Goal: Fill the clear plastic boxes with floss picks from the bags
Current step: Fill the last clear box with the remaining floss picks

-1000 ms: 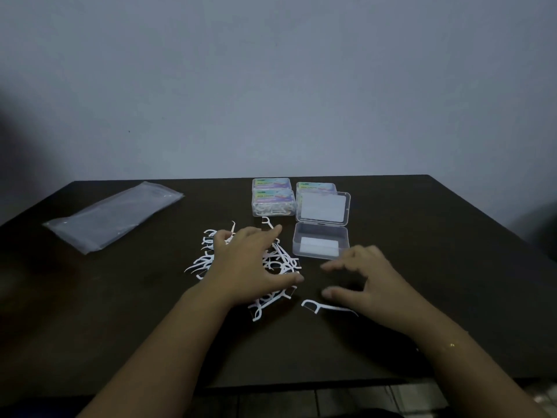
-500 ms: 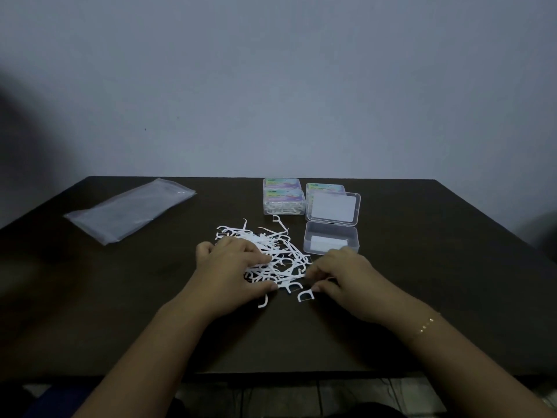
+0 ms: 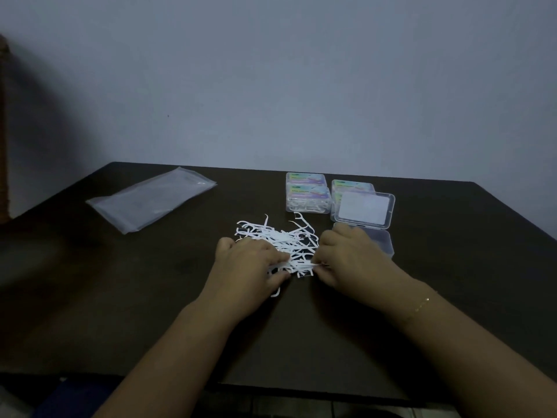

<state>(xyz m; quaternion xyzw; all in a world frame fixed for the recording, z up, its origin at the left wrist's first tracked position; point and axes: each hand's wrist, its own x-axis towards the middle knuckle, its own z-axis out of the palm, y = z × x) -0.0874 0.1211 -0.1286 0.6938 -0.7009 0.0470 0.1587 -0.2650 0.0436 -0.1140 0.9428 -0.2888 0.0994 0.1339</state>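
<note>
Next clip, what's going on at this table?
A person is gathering a loose pile of white floss picks on a dark table. The left hand and the right hand press in on the pile from either side, fingers curled on picks. An open clear box sits just beyond the right hand, lid up. Closed labelled boxes stand behind it, and an emptied plastic bag lies far left.

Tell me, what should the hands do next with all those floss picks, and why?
Probably pinch up a small bunch and carry it to the open clear box. Both the left hand and right hand already rest on the pile of floss picks, squeezing it together, and that box sits open just beside the right hand.
</note>
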